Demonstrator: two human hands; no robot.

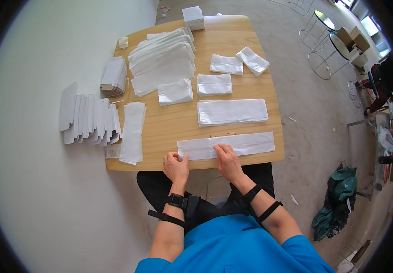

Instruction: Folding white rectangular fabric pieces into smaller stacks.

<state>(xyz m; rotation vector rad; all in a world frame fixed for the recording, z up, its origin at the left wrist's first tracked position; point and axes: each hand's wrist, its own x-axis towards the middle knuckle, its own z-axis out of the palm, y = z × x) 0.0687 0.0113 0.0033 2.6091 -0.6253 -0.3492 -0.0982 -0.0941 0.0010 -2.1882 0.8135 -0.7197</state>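
Note:
A long, thin white strip [251, 143], slightly glossy like film, lies flat along the near edge of the table. A crease crosses it left of its middle. My left hand [176, 168] is closed at the strip's near left corner, thumb and fingers on the edge. Close to the crease, my right hand [228, 164] has its fingertips pinched together on the strip. Just beyond lies a stack of similar white strips [233, 112], lined up crosswise. Farther back are folded white pieces, one [214, 84] in the middle and another [175, 92] to its left.
A fanned pile of white sheets [162, 57] covers the far left of the table [160, 123]. White boxes [113, 75] and flat cartons [89, 116] stand by the left wall. A small white stack [193, 18] sits at the back. Green and black bags [337, 200] lie on the floor.

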